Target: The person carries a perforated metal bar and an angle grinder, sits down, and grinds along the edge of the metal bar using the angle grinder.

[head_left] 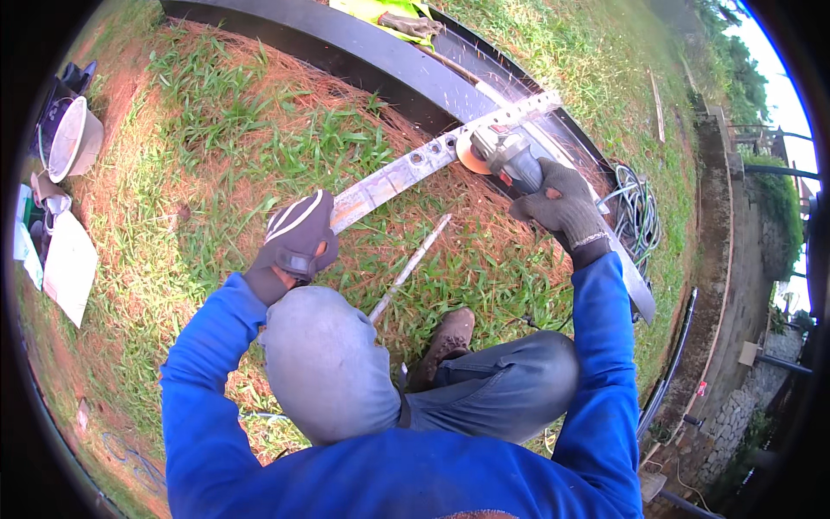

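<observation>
Nearest, the person sits on the grass [207, 186] with knees apart, a brown boot [447, 339] between them and a pale stick [411, 268] lying just beyond. To the left, the left hand [298, 232], in a dark glove with pale stripes, is closed around the near end of a flat metal bar [389, 180], which slants away to the right and carries a row of round holes along its farther part. To the right, the right hand [562, 203], in a grey glove, is wrapped firmly around the body of an angle grinder [512, 157]; its orange disc [471, 154] is at the holed stretch, and sparks scatter beyond. Right of that hand lies a coil of cable [638, 216]. On the left, well apart, are a white sheet [72, 268] and, farther, a pale bucket [86, 143]. The bar's far part lies across a long black beam [346, 39], on whose far stretch rest a yellow-green cloth [361, 9] and a loose glove [411, 24].
</observation>
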Available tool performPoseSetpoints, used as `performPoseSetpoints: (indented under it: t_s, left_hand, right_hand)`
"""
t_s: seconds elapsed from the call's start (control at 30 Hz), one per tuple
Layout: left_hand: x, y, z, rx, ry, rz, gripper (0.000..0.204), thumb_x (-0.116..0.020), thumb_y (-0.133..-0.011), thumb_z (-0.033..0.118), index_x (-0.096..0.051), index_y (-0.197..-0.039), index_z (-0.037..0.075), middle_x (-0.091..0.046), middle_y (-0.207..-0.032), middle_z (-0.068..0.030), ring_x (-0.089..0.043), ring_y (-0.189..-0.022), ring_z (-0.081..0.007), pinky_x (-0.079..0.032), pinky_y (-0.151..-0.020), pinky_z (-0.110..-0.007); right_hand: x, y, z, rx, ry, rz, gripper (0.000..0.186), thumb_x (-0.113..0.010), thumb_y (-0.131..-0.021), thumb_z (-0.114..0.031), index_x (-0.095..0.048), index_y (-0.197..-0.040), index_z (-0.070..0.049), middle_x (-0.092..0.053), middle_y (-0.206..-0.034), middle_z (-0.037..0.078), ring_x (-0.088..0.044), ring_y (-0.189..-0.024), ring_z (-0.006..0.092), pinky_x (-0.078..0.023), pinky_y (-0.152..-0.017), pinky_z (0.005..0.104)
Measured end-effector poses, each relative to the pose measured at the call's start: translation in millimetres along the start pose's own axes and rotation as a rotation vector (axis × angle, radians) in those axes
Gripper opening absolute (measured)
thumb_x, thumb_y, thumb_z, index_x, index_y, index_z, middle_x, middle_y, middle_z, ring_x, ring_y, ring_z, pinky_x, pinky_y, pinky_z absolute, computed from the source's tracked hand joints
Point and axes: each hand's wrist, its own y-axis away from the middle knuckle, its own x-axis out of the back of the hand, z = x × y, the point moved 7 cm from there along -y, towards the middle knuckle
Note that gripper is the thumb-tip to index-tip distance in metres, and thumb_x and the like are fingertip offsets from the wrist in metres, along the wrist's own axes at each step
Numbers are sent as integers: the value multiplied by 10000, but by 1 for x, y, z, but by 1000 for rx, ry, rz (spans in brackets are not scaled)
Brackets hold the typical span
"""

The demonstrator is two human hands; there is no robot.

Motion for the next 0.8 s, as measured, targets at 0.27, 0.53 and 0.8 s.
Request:
performPoseSetpoints:
  t_s: [0.27, 0.53, 0.8]
  left_hand:
    - [7, -6, 5, 89, -19, -86, 324, -700, -896, 161, -639, -1176, 9, -691, -1008, -253, -689, -958, -517, -544, -814, -609]
    - [10, -8, 12, 64, -32, -66, 321, -679, -925, 173, -664, -1200, 7, -693, -986, -243, -689, -922, -505, -549, -790, -602]
    - [8, -7, 9, 53, 8, -27, 285, -695, -888, 143, -623, -1139, 26, -697, -1005, -255, -689, -959, -525, -542, -817, -614]
  right_hand:
    - [-1, 3, 5, -6, -31, -23, 724, -975, -672, -407, -779, -1265, -41, -832, -1167, 251, -805, -1134, 426, -627, -996, 502]
    - [-7, 3, 8, -7, -128, -70, 718, -997, -693, -408, -789, -1274, -40, -827, -1206, 257, -792, -1176, 436, -622, -1020, 505]
    - [-17, -11, 10, 17, -137, -49, 715, -976, -687, -388, -805, -1290, -42, -829, -1254, 258, -800, -1182, 405, -621, -1027, 477]
